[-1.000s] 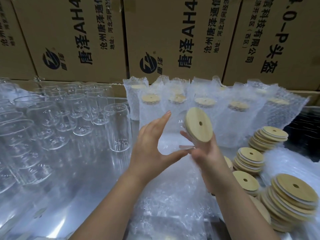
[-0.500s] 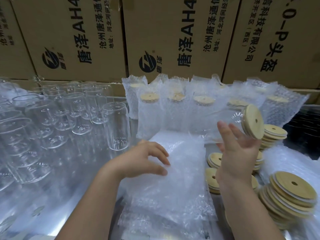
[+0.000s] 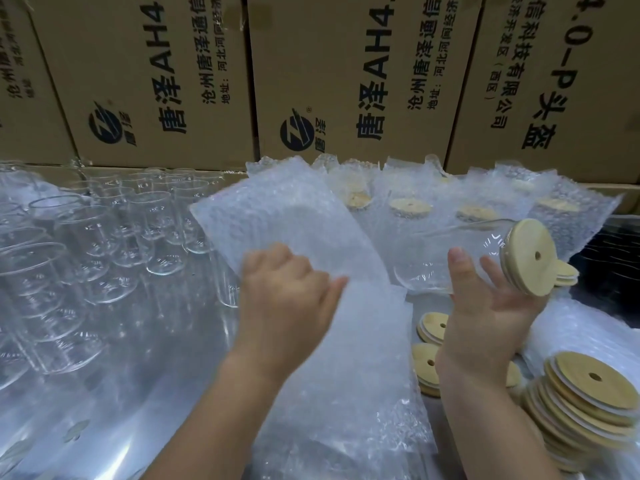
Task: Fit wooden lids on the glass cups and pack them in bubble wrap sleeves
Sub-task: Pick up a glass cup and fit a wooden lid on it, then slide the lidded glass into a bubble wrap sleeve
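Left hand (image 3: pixel 287 292): pinches sleeve (image 3: pixel 284 216)
Right hand (image 3: pixel 485 317): loosely grips sideways cup (image 3: pixel 450 251)
Risk: cup slips from loose grip; lid (image 3: pixel 528 258) pops off

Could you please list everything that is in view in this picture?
cardboard boxes: four, brown with black print, along the back.
empty glass cups: many, clear, crowded on the left.
packed cups: a row of several, in clear bubble wrap with tan lids showing, back centre and right.
loose wooden lids: several stacks, tan, on the right.
pile of sleeves: bubble wrap, clear, bottom centre.
raised sleeve: one, clear, held up at centre.
lidded glass cup: one, clear with tan lid, lying sideways, centre right.
left hand: pinches the raised sleeve.
right hand: holds the lidded glass cup.
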